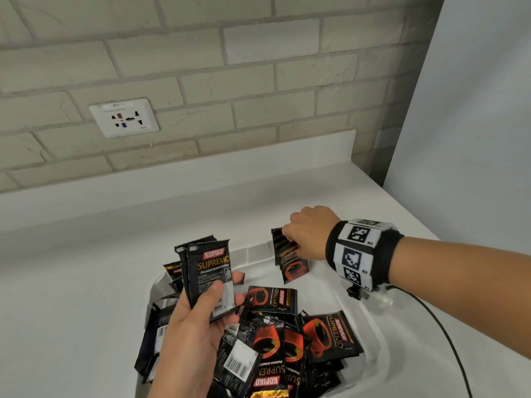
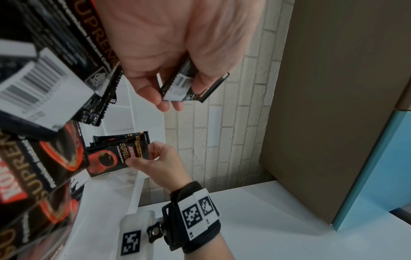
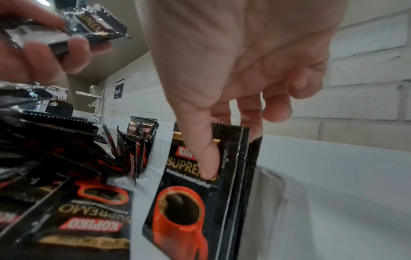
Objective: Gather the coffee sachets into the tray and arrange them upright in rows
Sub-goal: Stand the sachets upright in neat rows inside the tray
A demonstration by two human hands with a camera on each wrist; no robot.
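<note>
A white tray [image 1: 373, 317] holds a loose heap of black Kopiko coffee sachets [image 1: 275, 337]. My left hand [image 1: 201, 317] grips a small stack of sachets [image 1: 209, 277] upright above the tray's left side, thumb across the front. My right hand [image 1: 307, 234] pinches the tops of a few upright sachets [image 1: 290, 259] standing at the tray's far right corner. In the right wrist view the thumb [image 3: 206, 158] presses the front sachet [image 3: 189, 193] against the fingers behind. The left wrist view shows the held sachets [image 2: 189, 84] and the right hand [image 2: 155, 160] on the standing sachets [image 2: 115, 154].
The tray sits on a white counter [image 1: 86, 282] against a brick wall with a power socket [image 1: 124, 117]. A few more sachets [image 1: 175, 272] stand at the tray's far left. A black cable [image 1: 442, 331] runs from my right wrist band over the counter.
</note>
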